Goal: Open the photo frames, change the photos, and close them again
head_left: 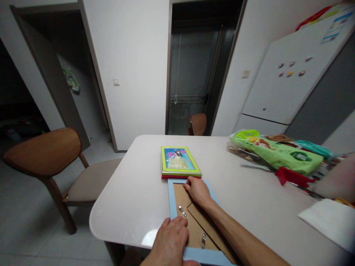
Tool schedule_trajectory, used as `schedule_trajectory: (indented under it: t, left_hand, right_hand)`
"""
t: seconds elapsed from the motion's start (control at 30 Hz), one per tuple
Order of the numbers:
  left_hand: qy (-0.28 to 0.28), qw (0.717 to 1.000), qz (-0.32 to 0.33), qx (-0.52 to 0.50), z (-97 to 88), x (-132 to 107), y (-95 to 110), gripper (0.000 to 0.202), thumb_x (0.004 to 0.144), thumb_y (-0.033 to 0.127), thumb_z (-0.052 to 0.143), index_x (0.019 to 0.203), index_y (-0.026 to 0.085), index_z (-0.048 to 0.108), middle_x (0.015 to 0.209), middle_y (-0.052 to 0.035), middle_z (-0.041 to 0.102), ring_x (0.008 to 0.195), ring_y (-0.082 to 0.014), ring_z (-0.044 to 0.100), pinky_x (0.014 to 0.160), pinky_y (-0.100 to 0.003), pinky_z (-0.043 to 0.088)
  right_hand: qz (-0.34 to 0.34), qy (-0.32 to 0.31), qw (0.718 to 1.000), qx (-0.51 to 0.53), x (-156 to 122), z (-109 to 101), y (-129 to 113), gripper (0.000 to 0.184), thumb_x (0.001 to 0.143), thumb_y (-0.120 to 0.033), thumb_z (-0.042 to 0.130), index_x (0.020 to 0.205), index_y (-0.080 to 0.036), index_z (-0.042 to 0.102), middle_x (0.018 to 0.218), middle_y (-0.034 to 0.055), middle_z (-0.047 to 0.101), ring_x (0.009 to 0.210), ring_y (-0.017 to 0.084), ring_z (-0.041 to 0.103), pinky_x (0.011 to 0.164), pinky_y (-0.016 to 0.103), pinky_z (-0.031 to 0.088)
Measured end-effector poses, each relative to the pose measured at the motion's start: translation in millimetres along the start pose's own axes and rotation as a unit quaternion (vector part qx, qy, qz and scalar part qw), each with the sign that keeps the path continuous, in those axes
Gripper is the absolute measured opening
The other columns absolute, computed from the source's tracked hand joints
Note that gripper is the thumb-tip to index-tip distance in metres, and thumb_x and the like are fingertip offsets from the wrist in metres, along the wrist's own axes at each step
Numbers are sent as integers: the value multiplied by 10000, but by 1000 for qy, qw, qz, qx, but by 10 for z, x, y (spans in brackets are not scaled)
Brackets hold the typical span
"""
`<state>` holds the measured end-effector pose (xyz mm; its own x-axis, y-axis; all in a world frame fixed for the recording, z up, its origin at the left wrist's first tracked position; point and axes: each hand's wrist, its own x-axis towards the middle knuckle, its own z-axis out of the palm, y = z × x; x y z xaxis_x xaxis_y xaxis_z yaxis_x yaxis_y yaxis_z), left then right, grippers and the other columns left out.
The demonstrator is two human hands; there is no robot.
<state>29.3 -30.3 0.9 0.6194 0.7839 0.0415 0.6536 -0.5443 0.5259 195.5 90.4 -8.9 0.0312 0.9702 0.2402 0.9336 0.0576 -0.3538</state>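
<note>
A light blue picture frame (pixel 172 203) lies face down on the white table, its brown backing board (pixel 180 192) and stand leg showing. Small metal clips (pixel 182 211) sit at the board's left side and near its bottom edge. My left hand (pixel 173 236) grips the frame's lower left corner, fingers on top and thumb along the bottom edge. At the top edge, my right hand (pixel 197 190) is closed, its fingertips pressed together against the frame; what lies under them is hidden. Just beyond stands a stack with a lime green picture frame (pixel 181 172) on top, holding a picture of a figure in a yellow dress.
On the table's right are a green package (pixel 280 151), a red object (pixel 294 178), a silver utensil-like item (pixel 255 167) and a white sheet (pixel 330 221). A wooden chair (pixel 47 153) stands left of the table, another (pixel 198 123) behind it.
</note>
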Motion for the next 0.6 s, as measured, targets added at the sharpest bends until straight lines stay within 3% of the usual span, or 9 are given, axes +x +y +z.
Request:
schedule_trajectory:
  t: [0.13, 0.33, 0.6]
  left_hand:
    - [7, 1000, 5, -8, -10, -7, -13, 559, 518, 409, 718, 986, 162, 536, 1251, -111, 421, 1149, -257, 364, 966, -446, 248]
    - [40, 999, 25, -10, 31, -4, -46, 513, 459, 398, 754, 874, 159, 571, 1186, -102, 487, 1076, -252, 434, 943, -402, 296]
    - [63, 997, 39, -8, 49, 9, -45, 472, 455, 437, 746, 798, 171, 560, 1030, -58, 562, 939, -223, 493, 845, -332, 379]
  right_hand:
    - [-38, -11, 999, 20, -103, -108, -52, 192, 742, -277, 449, 728, -158, 599, 723, 63, 631, 672, 158, 547, 591, 242, 339]
    - [-171, -92, 978, 70, -561, -261, -184, 177, 738, -246, 480, 717, -230, 655, 727, 6, 614, 738, 129, 520, 685, 220, 347]
    - [-209, -89, 973, 48, -753, -236, -250, 204, 775, -233, 457, 723, -218, 655, 733, 23, 579, 758, 140, 462, 683, 256, 313]
